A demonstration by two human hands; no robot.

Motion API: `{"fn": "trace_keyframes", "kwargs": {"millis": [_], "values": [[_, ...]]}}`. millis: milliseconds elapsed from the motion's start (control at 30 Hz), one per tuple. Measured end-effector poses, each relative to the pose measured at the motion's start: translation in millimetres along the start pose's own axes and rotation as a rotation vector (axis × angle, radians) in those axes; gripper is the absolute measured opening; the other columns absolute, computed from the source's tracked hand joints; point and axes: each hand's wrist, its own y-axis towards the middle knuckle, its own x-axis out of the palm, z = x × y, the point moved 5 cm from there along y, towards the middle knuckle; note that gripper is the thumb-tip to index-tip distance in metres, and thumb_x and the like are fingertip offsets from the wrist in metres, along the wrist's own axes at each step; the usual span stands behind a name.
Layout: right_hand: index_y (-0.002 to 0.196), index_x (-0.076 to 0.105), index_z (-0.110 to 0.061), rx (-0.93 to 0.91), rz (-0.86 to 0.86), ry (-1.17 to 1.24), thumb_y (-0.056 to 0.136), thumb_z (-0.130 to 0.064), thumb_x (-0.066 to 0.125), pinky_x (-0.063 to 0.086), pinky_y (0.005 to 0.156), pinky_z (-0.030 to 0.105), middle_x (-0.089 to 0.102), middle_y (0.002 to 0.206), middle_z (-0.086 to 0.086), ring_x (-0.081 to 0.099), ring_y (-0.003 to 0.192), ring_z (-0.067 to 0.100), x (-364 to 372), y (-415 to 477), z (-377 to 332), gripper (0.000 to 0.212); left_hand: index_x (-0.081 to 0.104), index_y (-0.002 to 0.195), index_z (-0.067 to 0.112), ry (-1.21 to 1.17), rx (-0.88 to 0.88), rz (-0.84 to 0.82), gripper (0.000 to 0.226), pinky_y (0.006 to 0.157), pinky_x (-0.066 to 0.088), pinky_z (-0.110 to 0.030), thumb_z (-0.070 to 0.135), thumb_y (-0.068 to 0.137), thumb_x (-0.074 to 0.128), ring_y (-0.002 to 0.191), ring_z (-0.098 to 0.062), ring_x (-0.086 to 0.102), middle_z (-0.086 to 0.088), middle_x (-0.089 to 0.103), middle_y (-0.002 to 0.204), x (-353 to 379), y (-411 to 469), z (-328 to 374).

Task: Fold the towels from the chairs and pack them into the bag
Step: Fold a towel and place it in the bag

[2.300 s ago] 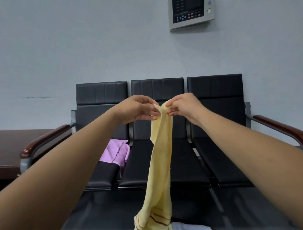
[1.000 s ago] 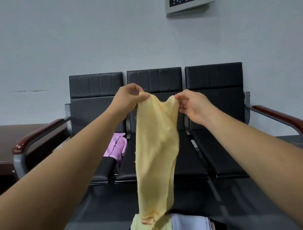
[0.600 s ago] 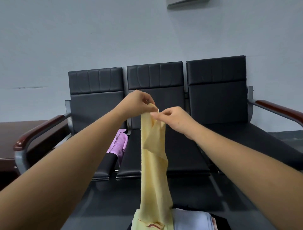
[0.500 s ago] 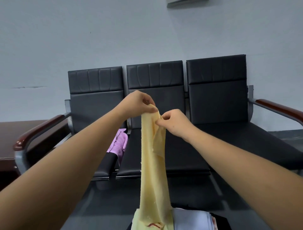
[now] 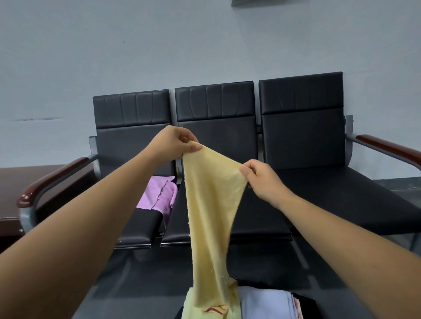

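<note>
A pale grey-blue wall (image 5: 91, 57) fills the upper half, the lower edge of a mounted panel (image 5: 248, 1) showing at the top. Against it stand three black padded chairs (image 5: 300, 136) in a row, with brown wooden armrests (image 5: 52, 179) at both ends. A dark brown table (image 5: 13, 182) sits beside the row; the floor (image 5: 145, 284) is dark and glossy

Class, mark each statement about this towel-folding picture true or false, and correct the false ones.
1. The left hand and the right hand both pinch the yellow towel at its top edge. True.
2. The purple towel lies on the rightmost chair. False: it lies on the seat of the leftmost chair.
3. The yellow towel lies folded on the middle seat. False: it hangs from the hands.
4. The right hand is held lower than the left hand. True.
</note>
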Motion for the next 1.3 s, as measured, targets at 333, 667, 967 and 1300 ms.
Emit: {"fn": "trace_keyframes", "kwargs": {"millis": [333,667,967,1300], "values": [[0.132,0.060,0.002,0.093,-0.046,0.453,0.100,-0.002,0.059,0.060,0.080,0.026,0.069,0.121,0.015,0.069,0.111,0.026,-42.5,30.2,-27.6,0.033,0.075,0.097,0.020,-0.045,-0.051,0.065,0.010,0.091,0.057,-0.043,0.028,0.095,0.070,0.078,-0.018,0.063,-0.011,0.074,0.093,3.2,6.6,-14.2],[0.111,0.063,-0.012,0.024,-0.299,0.747,0.101,-0.024,0.061,0.053,0.094,0.051,0.070,0.105,0.009,0.066,0.098,0.029,-25.3,21.6,-50.6,0.016,0.068,0.092,0.016,-0.523,-0.023,0.028,0.012,0.073,0.059,-0.036,0.024,0.100,0.061,0.076,-0.014,0.064,-0.003,0.071,0.089,20.3,4.0,14.2],[0.125,0.065,0.002,0.104,-0.190,0.930,0.094,-0.019,0.071,0.059,0.083,0.037,0.073,0.106,0.011,0.071,0.095,0.023,-2.1,24.2,-49.0,0.038,0.065,0.099,0.011,-0.832,-0.097,-0.054,0.018,0.057,0.052,-0.025,0.026,0.103,0.056,0.063,-0.011,0.059,0.005,0.064,0.070,59.2,-11.4,-2.1],[0.113,0.076,-0.007,0.262,0.037,0.836,0.083,-0.012,0.082,0.063,0.079,0.041,0.078,0.101,0.008,0.076,0.094,0.024,-14.8,50.1,-9.1,0.031,0.071,0.120,0.007,-0.609,-0.271,-0.566,0.031,0.103,0.053,-0.037,0.019,0.092,0.073,0.114,-0.022,0.069,-0.006,0.074,0.119,162.4,-65.5,-65.7]]}}
